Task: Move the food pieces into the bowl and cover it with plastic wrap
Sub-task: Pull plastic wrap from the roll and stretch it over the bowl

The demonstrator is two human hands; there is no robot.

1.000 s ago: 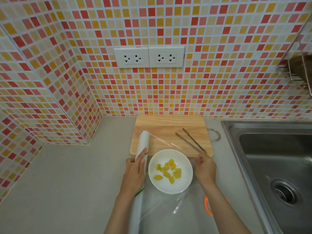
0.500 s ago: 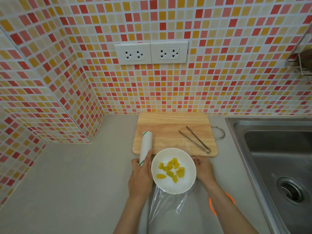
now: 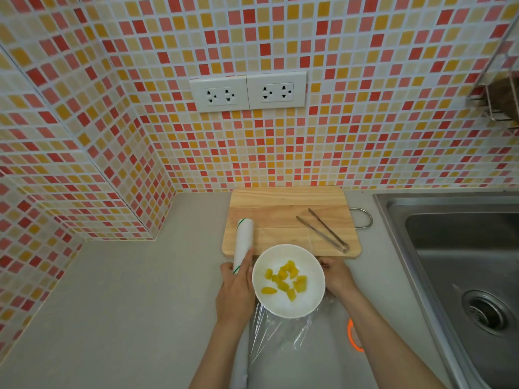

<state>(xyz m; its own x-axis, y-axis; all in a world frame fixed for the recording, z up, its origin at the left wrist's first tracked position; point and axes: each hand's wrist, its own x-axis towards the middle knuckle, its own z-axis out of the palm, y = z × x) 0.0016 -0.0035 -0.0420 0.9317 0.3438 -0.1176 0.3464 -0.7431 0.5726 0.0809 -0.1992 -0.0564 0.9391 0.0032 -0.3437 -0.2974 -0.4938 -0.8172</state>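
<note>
A white bowl (image 3: 289, 306) holding several yellow food pieces (image 3: 285, 279) sits on the grey counter just in front of the wooden cutting board (image 3: 280, 209). My left hand (image 3: 234, 294) lies on the white plastic wrap roll (image 3: 243, 240), which runs along the bowl's left side. A clear sheet of wrap (image 3: 280, 332) stretches from the roll over the bowl. My right hand (image 3: 335, 275) pinches the sheet's edge at the bowl's right rim.
Metal tongs (image 3: 323, 230) rest on the board's right half. A steel sink (image 3: 460, 270) fills the right side. An orange ring (image 3: 352, 336) lies on the counter under my right forearm. Tiled walls stand behind and to the left.
My right hand has drawn back from the board's front corner to the bowl's right rim. The roll under my left hand has slid a little away from me, and the wrap has settled on the bowl.
</note>
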